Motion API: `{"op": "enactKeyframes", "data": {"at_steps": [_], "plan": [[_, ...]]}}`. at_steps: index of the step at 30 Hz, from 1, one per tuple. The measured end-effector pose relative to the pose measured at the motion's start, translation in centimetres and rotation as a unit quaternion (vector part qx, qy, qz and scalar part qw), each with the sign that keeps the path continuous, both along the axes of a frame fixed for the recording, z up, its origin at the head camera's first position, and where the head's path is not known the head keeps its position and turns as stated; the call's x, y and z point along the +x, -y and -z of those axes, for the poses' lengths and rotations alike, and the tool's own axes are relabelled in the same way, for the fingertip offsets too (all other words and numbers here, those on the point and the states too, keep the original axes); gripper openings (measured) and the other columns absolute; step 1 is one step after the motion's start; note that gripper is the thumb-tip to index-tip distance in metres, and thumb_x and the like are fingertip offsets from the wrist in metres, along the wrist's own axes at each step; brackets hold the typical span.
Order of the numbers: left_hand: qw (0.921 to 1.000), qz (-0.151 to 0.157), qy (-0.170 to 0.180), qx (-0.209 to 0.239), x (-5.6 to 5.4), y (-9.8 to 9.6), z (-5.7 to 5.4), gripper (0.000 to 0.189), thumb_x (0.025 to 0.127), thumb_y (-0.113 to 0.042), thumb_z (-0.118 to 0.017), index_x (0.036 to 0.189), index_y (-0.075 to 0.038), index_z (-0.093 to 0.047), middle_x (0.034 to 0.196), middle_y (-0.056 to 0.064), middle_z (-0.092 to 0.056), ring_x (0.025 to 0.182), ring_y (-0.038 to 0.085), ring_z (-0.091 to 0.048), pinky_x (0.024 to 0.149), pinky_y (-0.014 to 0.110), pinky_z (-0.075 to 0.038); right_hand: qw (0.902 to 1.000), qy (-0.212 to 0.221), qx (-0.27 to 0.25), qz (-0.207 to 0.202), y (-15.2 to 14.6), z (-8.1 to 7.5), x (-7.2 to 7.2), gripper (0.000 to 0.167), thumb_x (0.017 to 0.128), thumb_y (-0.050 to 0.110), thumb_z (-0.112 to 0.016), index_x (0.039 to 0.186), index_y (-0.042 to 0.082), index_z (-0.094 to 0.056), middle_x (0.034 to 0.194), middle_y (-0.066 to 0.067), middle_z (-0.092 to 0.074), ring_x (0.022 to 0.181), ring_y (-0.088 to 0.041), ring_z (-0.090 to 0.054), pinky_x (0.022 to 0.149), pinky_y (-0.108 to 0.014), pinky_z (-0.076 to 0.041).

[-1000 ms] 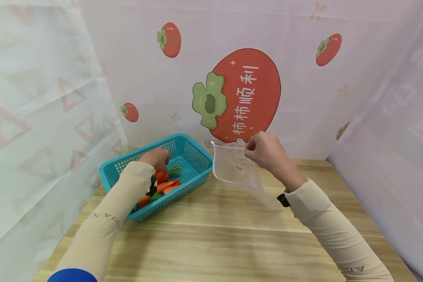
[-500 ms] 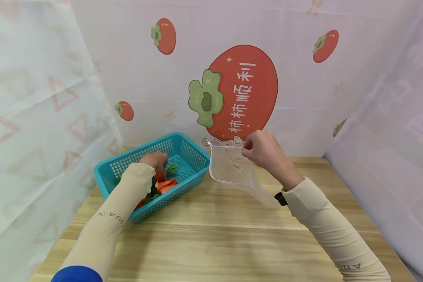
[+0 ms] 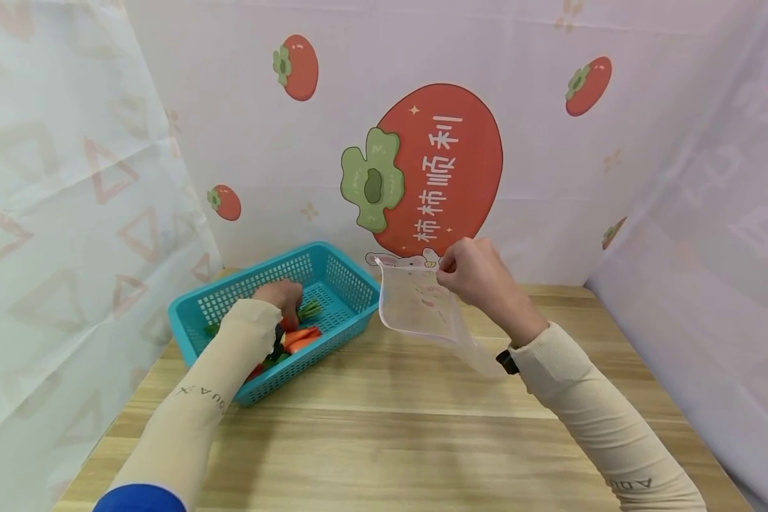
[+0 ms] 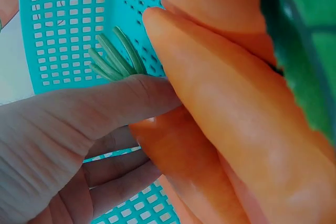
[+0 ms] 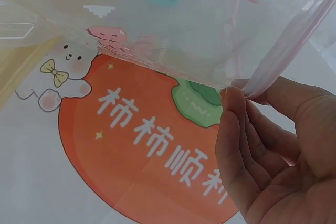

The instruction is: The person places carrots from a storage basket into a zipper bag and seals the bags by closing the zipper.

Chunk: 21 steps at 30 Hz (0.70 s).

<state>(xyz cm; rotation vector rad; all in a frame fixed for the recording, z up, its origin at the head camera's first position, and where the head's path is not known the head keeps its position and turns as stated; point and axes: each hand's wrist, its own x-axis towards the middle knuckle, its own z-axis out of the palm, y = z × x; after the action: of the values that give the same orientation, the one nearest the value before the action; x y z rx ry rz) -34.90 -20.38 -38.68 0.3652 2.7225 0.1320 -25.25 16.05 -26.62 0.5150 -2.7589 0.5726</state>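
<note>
In the left wrist view my left hand (image 4: 68, 140) has its thumb and fingers round the stem end of a carrot (image 4: 189, 156). Green stalks (image 4: 118, 59) stick out past the thumb. A second carrot (image 4: 236, 108) lies across the held one. In the head view this hand (image 3: 283, 295) is down inside a turquoise basket (image 3: 352, 320), and the sleeve hides part of the contents. My right hand (image 3: 480, 281) pinches the upper edge of a clear zip bag (image 3: 422, 302), which hangs with its mouth parted. The right wrist view shows thumb and fingertips on the bag's pinkish zip edge (image 5: 294, 40).
More orange carrots (image 3: 302, 338) and green leaves (image 4: 310, 45) lie in the basket. It stands on a wooden table (image 3: 384, 441) at the back left. A white printed backdrop (image 3: 550, 178) encloses the back and sides.
The view shifts slightly, so basket and bag sit a little further left in it. My left hand stays in the basket among the carrots; my right hand still holds the bag.
</note>
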Motion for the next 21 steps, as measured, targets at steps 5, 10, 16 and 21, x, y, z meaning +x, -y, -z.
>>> {"op": "enactKeyframes", "data": {"at_steps": [5, 10, 16, 21], "plan": [[1.0000, 0.008, 0.002, -0.002, 0.0, 0.1, -0.2, 0.038, 0.086, -0.007, -0.084, 0.073, -0.015, -0.050, 0.071, 0.001, -0.036, 0.064, 0.017, -0.034, 0.055, 0.030, -0.033, 1.0000, 0.004, -0.004, -0.002, 0.0, 0.1, 0.0, 0.013, 0.091, 0.008, -0.074, 0.083, 0.004, -0.083, 0.080, -0.010, -0.079, 0.067, -0.021, -0.067, 0.059, -0.032, -0.056], [0.9999, 0.013, -0.001, 0.007, 0.2, 0.2, -1.1, 0.043, 0.085, -0.003, -0.080, 0.070, -0.018, -0.042, 0.069, 0.000, -0.027, 0.061, 0.017, -0.026, 0.053, 0.030, -0.027, 1.0000, 0.002, -0.002, -0.003, 0.0, 0.0, 0.1, 0.013, 0.091, 0.008, -0.073, 0.083, 0.004, -0.083, 0.081, -0.010, -0.079, 0.067, -0.021, -0.068, 0.060, -0.033, -0.057], [0.9994, 0.021, -0.008, 0.025, 0.4, 0.5, -2.4, 0.039, 0.088, -0.008, -0.081, 0.073, -0.015, -0.045, 0.067, 0.000, -0.028, 0.060, 0.016, -0.028, 0.054, 0.030, -0.027, 1.0000, -0.003, 0.002, -0.002, -0.1, 0.0, 0.1, 0.013, 0.091, 0.008, -0.073, 0.083, 0.004, -0.083, 0.081, -0.010, -0.079, 0.067, -0.022, -0.067, 0.060, -0.032, -0.056], [0.9984, 0.041, -0.020, 0.035, 0.3, 0.7, -3.3, 0.048, 0.091, -0.015, -0.083, 0.067, -0.019, -0.041, 0.065, -0.003, -0.024, 0.057, 0.013, -0.027, 0.055, 0.028, -0.029, 1.0000, -0.006, 0.003, -0.005, -0.1, 0.1, 0.1, 0.013, 0.091, 0.007, -0.073, 0.083, 0.004, -0.083, 0.081, -0.010, -0.079, 0.067, -0.022, -0.067, 0.060, -0.033, -0.056]]}}
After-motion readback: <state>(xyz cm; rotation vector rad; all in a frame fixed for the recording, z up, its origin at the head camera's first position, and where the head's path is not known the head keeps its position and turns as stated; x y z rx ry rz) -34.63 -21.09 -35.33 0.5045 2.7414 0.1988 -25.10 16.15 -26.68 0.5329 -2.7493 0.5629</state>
